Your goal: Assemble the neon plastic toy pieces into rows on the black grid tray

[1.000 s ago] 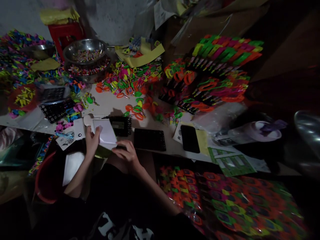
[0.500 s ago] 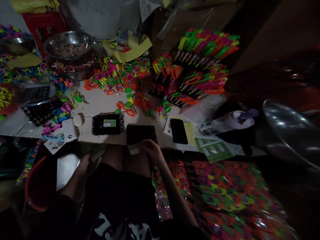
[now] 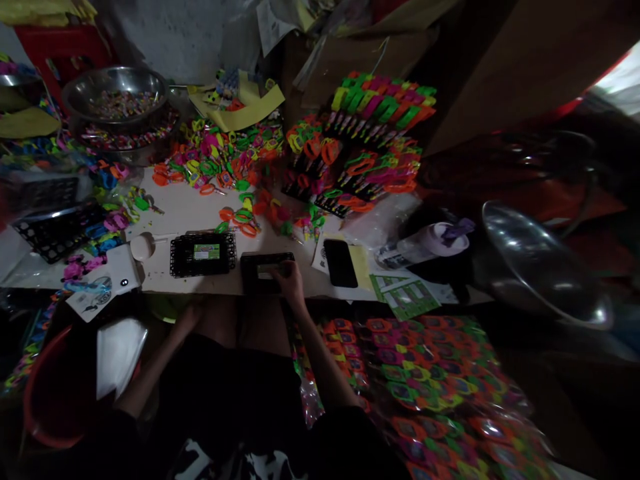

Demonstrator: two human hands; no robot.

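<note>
My right hand (image 3: 291, 280) reaches onto a black grid tray (image 3: 250, 283) at the table's near edge, fingertips on a small pale label card (image 3: 266, 271) lying in it. Beside it on the left stands a second black tray (image 3: 177, 257) holding a green label (image 3: 207, 251). My left hand (image 3: 187, 319) hangs low below the table edge, over my lap, in shadow; whether it holds anything is not visible.
A black phone (image 3: 340, 262) lies right of the trays. Loose coloured scissors (image 3: 225, 160) and carded stacks (image 3: 370, 133) fill the back. Steel bowls (image 3: 117, 100) (image 3: 540, 267), a bottle (image 3: 425, 243), packed sheets (image 3: 425, 387) and a red bucket (image 3: 45, 400) surround me.
My left hand let go of the white paper stack and dropped below the table. My right hand carried a small card forward from the table edge into the right tray. The view shifted rightward.
</note>
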